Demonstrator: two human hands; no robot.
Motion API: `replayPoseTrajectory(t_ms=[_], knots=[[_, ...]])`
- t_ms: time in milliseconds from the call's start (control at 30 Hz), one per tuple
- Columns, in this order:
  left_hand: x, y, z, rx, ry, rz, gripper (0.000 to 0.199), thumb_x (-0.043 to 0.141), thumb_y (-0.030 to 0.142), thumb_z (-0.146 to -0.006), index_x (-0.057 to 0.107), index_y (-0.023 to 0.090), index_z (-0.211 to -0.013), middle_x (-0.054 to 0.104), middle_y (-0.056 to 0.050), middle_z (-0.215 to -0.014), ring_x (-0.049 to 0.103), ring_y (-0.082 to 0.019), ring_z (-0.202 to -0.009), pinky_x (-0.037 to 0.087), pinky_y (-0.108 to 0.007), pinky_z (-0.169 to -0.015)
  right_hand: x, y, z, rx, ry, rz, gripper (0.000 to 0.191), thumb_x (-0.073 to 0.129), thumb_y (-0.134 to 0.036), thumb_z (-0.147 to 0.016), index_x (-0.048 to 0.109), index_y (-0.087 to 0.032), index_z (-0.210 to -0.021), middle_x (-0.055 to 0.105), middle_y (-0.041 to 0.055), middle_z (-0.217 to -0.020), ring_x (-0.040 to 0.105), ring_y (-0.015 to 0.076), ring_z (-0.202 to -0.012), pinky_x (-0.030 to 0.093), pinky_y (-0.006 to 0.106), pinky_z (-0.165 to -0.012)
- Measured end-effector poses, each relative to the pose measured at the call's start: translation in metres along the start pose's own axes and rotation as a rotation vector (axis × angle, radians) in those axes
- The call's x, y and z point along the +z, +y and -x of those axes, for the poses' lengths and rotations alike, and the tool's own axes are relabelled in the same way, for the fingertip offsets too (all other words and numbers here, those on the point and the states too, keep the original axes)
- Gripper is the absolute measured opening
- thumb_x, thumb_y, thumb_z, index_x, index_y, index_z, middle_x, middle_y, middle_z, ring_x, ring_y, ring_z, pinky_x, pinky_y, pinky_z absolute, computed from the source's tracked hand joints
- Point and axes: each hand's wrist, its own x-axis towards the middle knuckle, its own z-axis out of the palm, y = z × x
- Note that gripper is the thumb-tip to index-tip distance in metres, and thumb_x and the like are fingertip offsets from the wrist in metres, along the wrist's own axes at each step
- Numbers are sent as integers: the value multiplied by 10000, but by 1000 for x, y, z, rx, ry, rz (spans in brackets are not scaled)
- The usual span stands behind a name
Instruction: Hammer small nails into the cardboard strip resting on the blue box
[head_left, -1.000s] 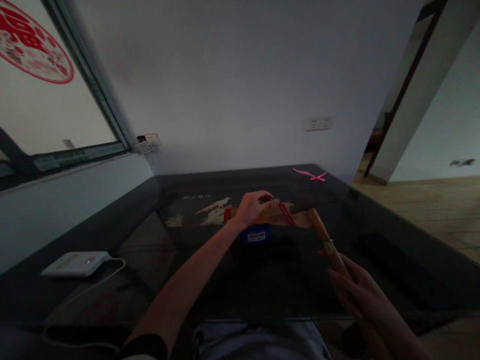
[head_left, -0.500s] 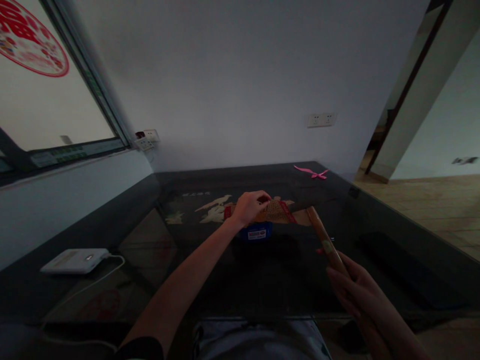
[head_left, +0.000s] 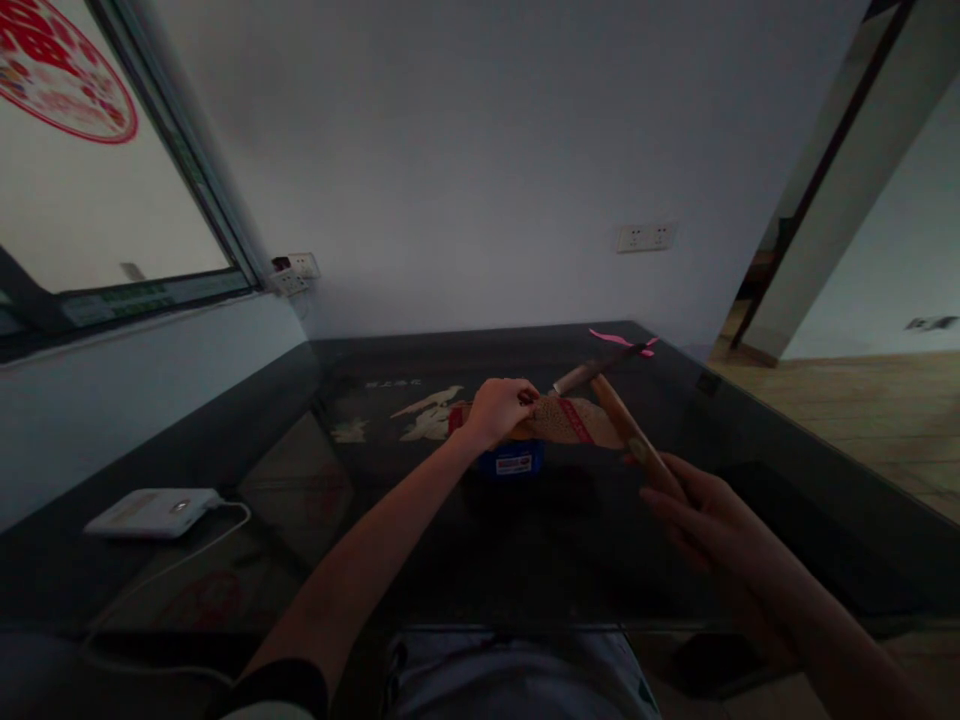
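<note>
My right hand (head_left: 705, 510) is closed around the wooden handle of a hammer (head_left: 637, 445). The hammer's metal head is raised just above and right of my left hand (head_left: 499, 410). My left hand's thumb and fingers are pinched together over a flat tan, speckled piece with red bands (head_left: 574, 420); what they pinch is too small to make out. Beneath that piece is a blue container (head_left: 514, 460) with a white label, standing on the dark glossy table (head_left: 480, 560).
A white power bank (head_left: 154, 512) with a white cable lies at the table's left. A pink ribbon (head_left: 615, 340) lies at the far right edge, partly behind the hammer head. A dark flat object (head_left: 817, 540) lies at the right. Wall sockets (head_left: 646, 237) are behind the table.
My right hand has tilted the hammer, swinging its head up and left so that it now shows near my left hand. My left hand has stayed at almost the same spot.
</note>
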Motion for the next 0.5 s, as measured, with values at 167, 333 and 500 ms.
replayPoseTrajectory(t_ms=[167,333,500], knots=[[0,-2,-4,-79,-61,6,154,660,269,-693,706,191,-817,700,-36,-797,632,-163,-748,471,-236,-664,-19,-33,-20,-92,-73,215,485,600,-445,-738,517,-175,-1132,424,-92,-451,385,65,-290,304,168,-277],[-2,-5,-7,-107,-108,-1,154,671,302,-665,709,187,-760,690,-47,-757,624,-177,-700,461,-257,-627,-23,-55,-32,-148,-101,345,322,609,-397,-726,579,-169,-951,463,-75,-481,406,58,-305,293,161,-278],[-1,-8,-12,-137,-148,23,207,665,331,-655,715,165,-768,687,-61,-738,621,-180,-679,458,-263,-617,-23,-62,-39,-133,-153,398,282,613,-385,-721,593,-168,-898,454,-83,-470,407,49,-287,287,153,-268]])
